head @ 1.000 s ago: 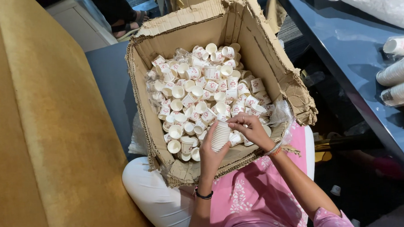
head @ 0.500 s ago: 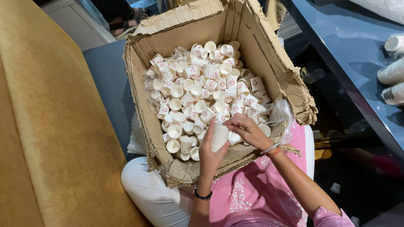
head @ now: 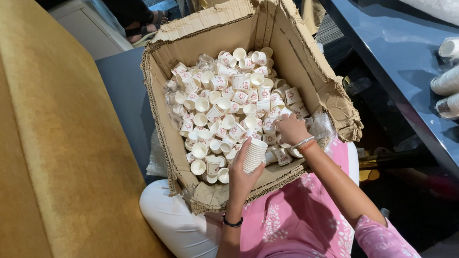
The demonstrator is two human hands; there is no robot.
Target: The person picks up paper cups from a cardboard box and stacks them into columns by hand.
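A torn cardboard box (head: 308,65) rests on my lap, filled with several small white paper cups (head: 223,101) with red print. My left hand (head: 240,172) grips a short stack of nested cups (head: 254,154) at the box's near edge. My right hand (head: 290,129) reaches into the loose cups just right of the stack, fingers curled down among them; whether it holds a cup is hidden. Bangles sit on the right wrist, a dark band on the left.
A mustard-yellow sofa (head: 47,150) fills the left. A dark glossy table (head: 399,52) runs along the right, with sleeves of stacked cups (head: 454,88) at its edge. Another person's sandalled foot (head: 157,18) shows beyond the box.
My right hand has moved away from the top of the stack and further into the loose cups. The left hand keeps the stack in the same place.
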